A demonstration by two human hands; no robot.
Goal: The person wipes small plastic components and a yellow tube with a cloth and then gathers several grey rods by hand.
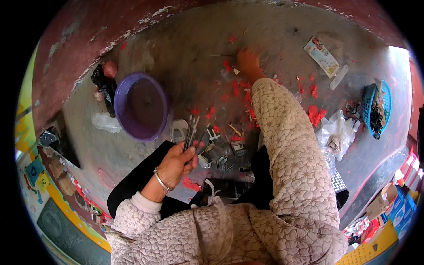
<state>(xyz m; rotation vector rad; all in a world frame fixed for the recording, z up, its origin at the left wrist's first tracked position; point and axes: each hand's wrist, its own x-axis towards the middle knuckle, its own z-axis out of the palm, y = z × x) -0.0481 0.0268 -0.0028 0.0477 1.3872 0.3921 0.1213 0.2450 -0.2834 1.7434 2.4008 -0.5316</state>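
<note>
My left hand point(174, 167), with a bangle on the wrist, is closed around a bundle of thin dark sticks point(191, 131), held upright above my lap. Their kind is unclear; the tips look pale. My right arm stretches far forward, and my right hand point(248, 64) is at the floor with its fingers curled downward. A thin dark stick point(221, 55) lies just left of it, reaching toward the fingers. The fingertips are blurred and partly hidden. Red scraps point(236, 89) and pale bits lie scattered below that hand.
A purple basin point(118, 108) stands at the left, beside a black plastic bag point(104, 86). On the right are a blue basket point(388, 104), a crumpled white plastic bag point(338, 132), and a printed card package point(321, 56). Small packaged items point(238, 150) lie before my knees.
</note>
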